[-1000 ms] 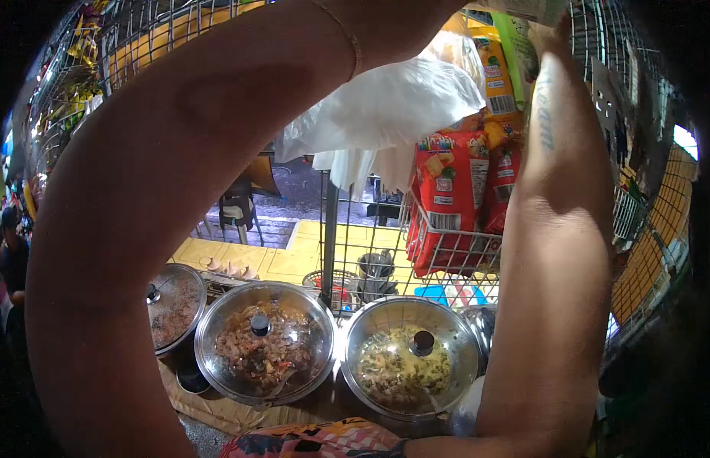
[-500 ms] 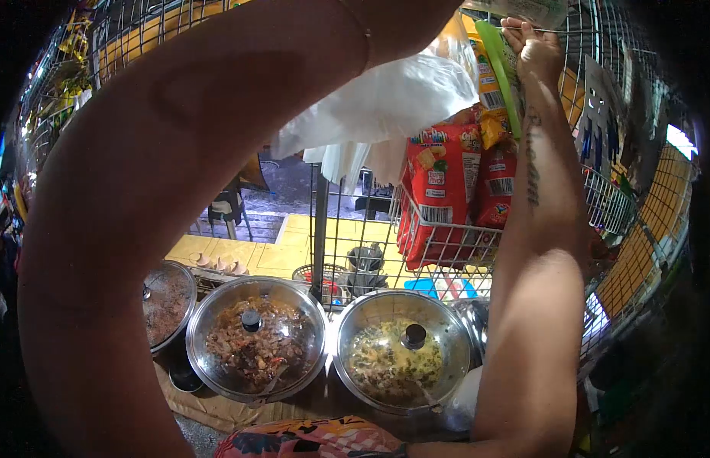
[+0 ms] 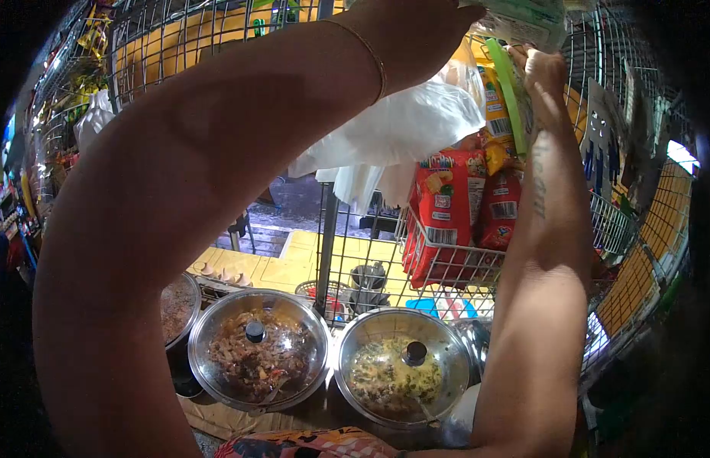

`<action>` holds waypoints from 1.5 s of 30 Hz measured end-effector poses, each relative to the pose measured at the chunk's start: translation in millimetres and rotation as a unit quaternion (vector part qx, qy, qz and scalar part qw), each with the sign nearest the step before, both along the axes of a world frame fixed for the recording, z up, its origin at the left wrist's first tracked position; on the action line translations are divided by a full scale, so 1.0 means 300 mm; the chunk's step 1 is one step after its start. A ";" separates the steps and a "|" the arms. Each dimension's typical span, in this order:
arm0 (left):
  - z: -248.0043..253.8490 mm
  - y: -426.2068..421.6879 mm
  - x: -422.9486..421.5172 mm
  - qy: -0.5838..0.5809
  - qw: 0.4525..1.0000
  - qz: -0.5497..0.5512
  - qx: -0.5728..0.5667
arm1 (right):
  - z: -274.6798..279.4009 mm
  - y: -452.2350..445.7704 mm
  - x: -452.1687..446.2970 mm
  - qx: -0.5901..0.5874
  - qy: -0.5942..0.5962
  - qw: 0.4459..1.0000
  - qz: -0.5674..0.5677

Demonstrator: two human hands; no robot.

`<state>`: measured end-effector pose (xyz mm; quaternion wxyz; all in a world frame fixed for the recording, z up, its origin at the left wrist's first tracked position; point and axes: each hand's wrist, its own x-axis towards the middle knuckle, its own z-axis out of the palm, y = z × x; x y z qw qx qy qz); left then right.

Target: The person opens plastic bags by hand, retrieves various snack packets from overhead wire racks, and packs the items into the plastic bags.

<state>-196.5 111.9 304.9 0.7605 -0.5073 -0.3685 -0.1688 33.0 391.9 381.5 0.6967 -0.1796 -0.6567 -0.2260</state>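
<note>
Wire mesh (image 3: 328,229) stands behind the table (image 3: 221,420), with one pot (image 3: 259,351) at seven o'clock and another pot (image 3: 403,368) at five. Both hands are up at the clear pack (image 3: 527,23) at one o'clock, so the reach looks done, but the pack remains to be brought down. Left hand (image 3: 423,34) arches over, partly cut off, while right hand (image 3: 546,72) rises nearly straight, fingers bent beneath the pack; neither grip can be told.

The plastic pack (image 3: 525,23), clear, green-tinged and faintly printed, was up above the red bags (image 3: 445,210), its upper part running out of view.
</note>
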 end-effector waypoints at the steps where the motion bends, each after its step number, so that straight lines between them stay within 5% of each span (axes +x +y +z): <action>1: 0.000 0.014 -0.013 0.015 1.000 -0.016 0.018 | -0.004 -0.010 -0.005 0.007 -0.009 1.000 0.009; 2: 0.001 0.035 -0.030 0.030 0.998 -0.033 0.036 | -0.008 -0.020 -0.011 0.015 -0.018 1.000 0.018; 4: -0.001 0.041 -0.038 0.039 0.997 -0.037 0.052 | -0.019 -0.031 -0.046 -0.042 0.026 0.931 0.360; 6: -0.010 0.016 -0.022 0.028 0.999 -0.012 0.042 | -0.011 -0.016 -0.040 -0.061 0.035 0.895 0.440; 7: -0.005 0.019 -0.018 0.019 0.999 -0.017 0.024 | 0.021 0.018 -0.014 -0.051 0.022 0.931 0.360; 14: -0.014 0.007 0.001 0.003 0.999 0.045 0.016 | 0.038 0.001 0.017 -0.108 0.063 0.950 0.285; 26: -0.015 -0.006 -0.012 -0.007 1.000 0.024 0.001 | 0.088 -0.058 0.006 -0.263 0.130 0.924 0.243; 34: -0.012 -0.012 0.012 -0.030 0.998 0.045 -0.017 | 0.093 -0.060 0.005 -0.171 0.122 0.972 0.108; 39: -0.010 0.018 -0.012 -0.011 1.000 -0.016 -0.004 | 0.061 -0.048 0.042 -0.220 0.114 0.945 0.215; 42: -0.012 0.022 -0.016 -0.020 1.000 -0.018 0.003 | 0.082 -0.002 0.052 -0.305 0.144 0.860 0.382; 45: -0.005 0.047 -0.008 -0.026 0.999 -0.026 -0.003 | 0.020 0.001 0.052 -0.221 -0.003 0.918 0.328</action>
